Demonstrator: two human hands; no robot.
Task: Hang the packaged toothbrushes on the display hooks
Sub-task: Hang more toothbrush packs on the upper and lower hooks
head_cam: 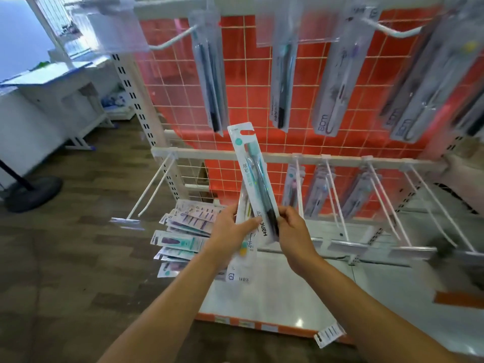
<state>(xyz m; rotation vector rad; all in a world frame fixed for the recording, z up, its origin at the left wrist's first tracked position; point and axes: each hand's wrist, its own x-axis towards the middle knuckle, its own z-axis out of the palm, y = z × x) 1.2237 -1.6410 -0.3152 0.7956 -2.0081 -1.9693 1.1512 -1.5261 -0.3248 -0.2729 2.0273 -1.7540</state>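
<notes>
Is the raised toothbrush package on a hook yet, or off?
Off: left hand and right hand grip the package, hang hole empty.

- Bright, even daylight, strongest from the upper left, where the background washes out to pale blue
- Glare spots on the glossy white shelf base (298, 322) and sheen on the clear hanging packs (337, 74)
- Soft blur throughout, heaviest at the right edge
- Wide-angle distortion bows the upright (136, 100) and hooks (392, 32) near the edges
- Shadows faint
</notes>
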